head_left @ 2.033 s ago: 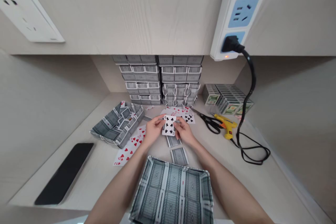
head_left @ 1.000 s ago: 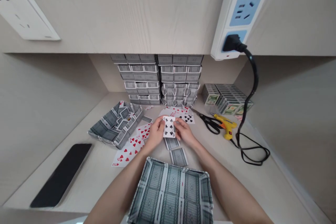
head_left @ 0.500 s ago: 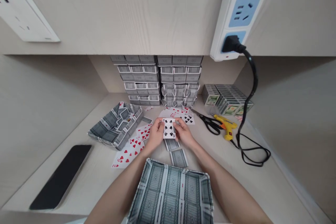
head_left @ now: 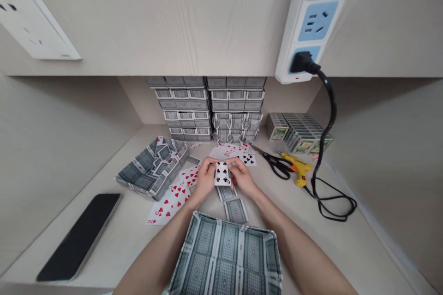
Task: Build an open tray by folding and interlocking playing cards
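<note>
Between both hands I hold a playing card (head_left: pixel 222 175), the six of clubs, face up. My left hand (head_left: pixel 206 176) grips its left side and my right hand (head_left: pixel 241 176) its right, fingers closed along the top edge; whether more cards lie beneath cannot be seen. Just below it, face-down cards (head_left: pixel 236 210) lie on the desk. Left of my left hand, heart cards (head_left: pixel 169 203) are spread face up. Beyond the hands lie more face-up cards (head_left: pixel 246 159). Nearest me, between my forearms, is an open tray made of playing cards (head_left: pixel 226 258).
A second card-built tray (head_left: pixel 148 189) with folded cards inside and a black phone (head_left: pixel 81 235) are on the left. Stacked card-built boxes (head_left: pixel 211 110) stand at the back. To the right lie scissors (head_left: pixel 277 166), a yellow glue gun (head_left: pixel 300 169) with a looping cord, and card packs (head_left: pixel 297 131).
The fingers have curled further over the card's top edge, covering its upper corner number. The whole view has shifted slightly; the things on the desk have not moved.
</note>
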`<state>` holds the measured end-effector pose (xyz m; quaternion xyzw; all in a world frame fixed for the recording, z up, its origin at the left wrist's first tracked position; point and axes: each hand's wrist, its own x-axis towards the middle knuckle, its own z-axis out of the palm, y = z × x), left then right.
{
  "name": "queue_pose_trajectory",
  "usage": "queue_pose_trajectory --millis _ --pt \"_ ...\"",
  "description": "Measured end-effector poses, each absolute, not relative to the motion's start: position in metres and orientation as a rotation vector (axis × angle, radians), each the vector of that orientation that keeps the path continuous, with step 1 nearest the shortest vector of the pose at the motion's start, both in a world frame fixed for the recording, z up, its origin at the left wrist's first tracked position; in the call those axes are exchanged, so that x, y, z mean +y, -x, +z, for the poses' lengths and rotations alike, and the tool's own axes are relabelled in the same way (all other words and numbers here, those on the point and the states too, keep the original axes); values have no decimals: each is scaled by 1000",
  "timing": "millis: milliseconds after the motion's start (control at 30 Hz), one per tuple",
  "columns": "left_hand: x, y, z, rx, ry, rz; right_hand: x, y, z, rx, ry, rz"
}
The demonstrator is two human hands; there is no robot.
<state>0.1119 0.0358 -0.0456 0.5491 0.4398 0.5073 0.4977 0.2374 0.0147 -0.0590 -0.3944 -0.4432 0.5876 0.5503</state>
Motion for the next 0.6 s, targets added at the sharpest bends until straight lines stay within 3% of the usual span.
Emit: queue_pose_trajectory --millis 600 --pt "35 -114 -47 1001 -1337 1189 18 -240 -62 -904 856 1494"
